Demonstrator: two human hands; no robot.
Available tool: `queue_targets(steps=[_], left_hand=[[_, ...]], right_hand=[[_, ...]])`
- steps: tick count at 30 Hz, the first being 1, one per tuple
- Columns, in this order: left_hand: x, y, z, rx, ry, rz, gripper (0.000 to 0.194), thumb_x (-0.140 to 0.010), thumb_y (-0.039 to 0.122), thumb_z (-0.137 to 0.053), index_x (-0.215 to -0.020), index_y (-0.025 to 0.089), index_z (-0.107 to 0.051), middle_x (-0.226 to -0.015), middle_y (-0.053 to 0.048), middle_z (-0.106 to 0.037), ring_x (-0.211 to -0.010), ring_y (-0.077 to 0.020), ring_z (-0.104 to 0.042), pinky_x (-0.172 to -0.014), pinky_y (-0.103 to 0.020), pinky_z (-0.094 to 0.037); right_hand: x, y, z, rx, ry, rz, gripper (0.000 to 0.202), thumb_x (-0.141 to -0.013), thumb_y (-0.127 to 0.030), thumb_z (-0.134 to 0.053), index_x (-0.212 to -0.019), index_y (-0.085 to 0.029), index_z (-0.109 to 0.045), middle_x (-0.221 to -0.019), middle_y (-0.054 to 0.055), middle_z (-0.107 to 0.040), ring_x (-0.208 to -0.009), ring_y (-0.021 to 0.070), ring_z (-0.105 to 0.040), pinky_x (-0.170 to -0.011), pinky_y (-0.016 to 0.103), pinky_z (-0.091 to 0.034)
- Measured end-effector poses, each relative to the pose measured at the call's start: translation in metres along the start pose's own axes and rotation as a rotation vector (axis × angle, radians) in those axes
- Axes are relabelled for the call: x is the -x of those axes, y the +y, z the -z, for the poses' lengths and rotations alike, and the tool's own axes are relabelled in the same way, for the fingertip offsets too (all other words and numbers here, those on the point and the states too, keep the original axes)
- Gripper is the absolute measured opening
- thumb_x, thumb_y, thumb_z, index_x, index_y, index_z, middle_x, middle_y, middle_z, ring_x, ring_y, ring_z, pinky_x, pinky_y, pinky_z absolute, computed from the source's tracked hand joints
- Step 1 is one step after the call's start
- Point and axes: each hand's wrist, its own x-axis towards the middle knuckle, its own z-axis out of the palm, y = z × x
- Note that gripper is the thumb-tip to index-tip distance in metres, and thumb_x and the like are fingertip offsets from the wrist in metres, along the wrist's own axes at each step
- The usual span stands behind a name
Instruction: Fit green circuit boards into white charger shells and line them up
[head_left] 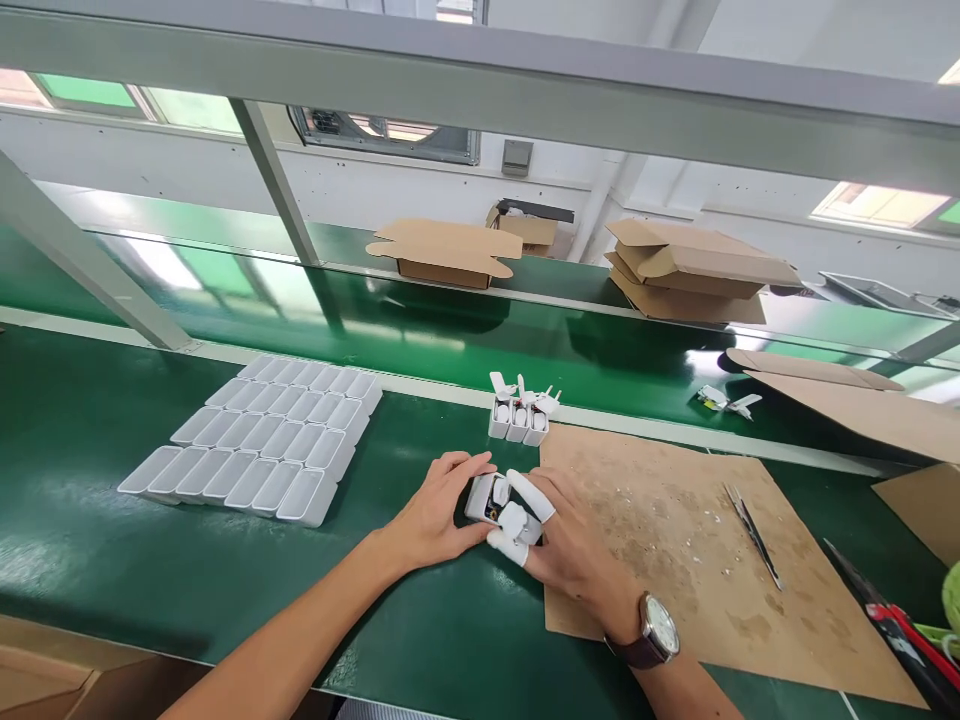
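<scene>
My left hand [435, 512] grips the left end of a small white plastic case [480, 496] between thumb and fingers, just above the green bench. A dark circuit piece and white parts show in its open top. My right hand [571, 540], with white finger cots on thumb and index finger, pinches a white plastic part [516, 522] at the case's right end. How far this part sits inside the case is hidden by the fingers. Behind my hands stand several similar white cases [519, 422], upright side by side, with white pieces sticking out of their tops.
Rows of open white cases [240, 440] cover the bench at left. At right, tweezers [753, 535] lie on a stained brown cardboard sheet [637, 600], with red-handled scissors [892, 620] beyond. A loose white assembly [727, 402] and cardboard boxes [690, 268] rest on the green conveyor belt [450, 330].
</scene>
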Motion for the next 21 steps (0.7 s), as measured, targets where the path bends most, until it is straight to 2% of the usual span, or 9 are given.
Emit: queue_targets(steps=[3, 6, 9, 12, 16, 21], left_hand=[[0.001, -0.002, -0.001, 0.131, -0.021, 0.042, 0.071, -0.092, 0.021, -0.065, -0.154, 0.029, -0.032, -0.138, -0.010, -0.062, -0.121, -0.0276, -0.060, -0.103, -0.048, -0.054], [0.002, -0.004, -0.002, 0.259, -0.024, 0.123, 0.067, -0.092, 0.017, -0.058, -0.153, 0.028, -0.032, -0.135, -0.009, -0.064, -0.118, -0.0241, -0.065, -0.105, -0.047, -0.054], [0.001, -0.001, -0.001, 0.406, -0.020, 0.204, 0.066, -0.094, 0.022, -0.058, -0.154, 0.026, -0.030, -0.141, -0.010, -0.062, -0.121, -0.0248, -0.065, -0.107, -0.048, -0.053], [0.000, 0.006, 0.002, 0.547, -0.015, 0.273, 0.063, -0.099, 0.030, -0.056, -0.155, 0.026, -0.028, -0.148, -0.013, -0.057, -0.123, -0.0255, -0.065, -0.105, -0.047, -0.055], [-0.001, 0.014, 0.006, 0.510, 0.023, 0.298, 0.066, -0.101, 0.036, -0.056, -0.158, 0.026, -0.024, -0.157, -0.015, -0.048, -0.130, -0.0273, -0.060, -0.110, -0.049, -0.051], [0.003, 0.014, 0.005, 0.387, 0.125, 0.211, 0.088, -0.095, 0.043, -0.071, -0.162, 0.028, -0.015, -0.159, -0.016, -0.045, -0.140, -0.0310, -0.052, -0.117, -0.054, -0.043]], right_hand=[[-0.002, 0.001, 0.003, -0.142, -0.008, -0.082, 0.049, -0.100, -0.037, -0.063, -0.146, -0.027, -0.049, -0.116, 0.011, -0.066, -0.104, 0.0291, -0.065, -0.087, 0.048, -0.061], [-0.001, 0.005, -0.001, -0.200, 0.004, -0.121, 0.036, -0.104, -0.028, -0.056, -0.140, -0.031, -0.057, -0.127, 0.010, -0.064, -0.114, 0.0269, -0.065, -0.095, 0.047, -0.061], [0.002, 0.009, -0.011, -0.212, -0.052, -0.092, 0.044, -0.103, -0.021, -0.056, -0.145, -0.033, -0.055, -0.146, 0.010, -0.056, -0.133, 0.0289, -0.058, -0.108, 0.051, -0.056], [0.005, 0.013, -0.020, -0.236, -0.093, -0.061, 0.052, -0.103, -0.016, -0.055, -0.151, -0.033, -0.048, -0.147, 0.011, -0.056, -0.133, 0.0274, -0.059, -0.109, 0.048, -0.056], [0.004, 0.013, -0.021, -0.224, -0.063, -0.039, 0.051, -0.101, -0.011, -0.054, -0.149, -0.030, -0.049, -0.133, 0.011, -0.064, -0.114, 0.0240, -0.069, -0.098, 0.041, -0.063], [-0.005, 0.002, -0.013, -0.207, 0.053, -0.029, 0.049, -0.100, -0.010, -0.057, -0.146, -0.029, -0.051, -0.129, 0.011, -0.064, -0.115, 0.0240, -0.068, -0.097, 0.039, -0.062]])
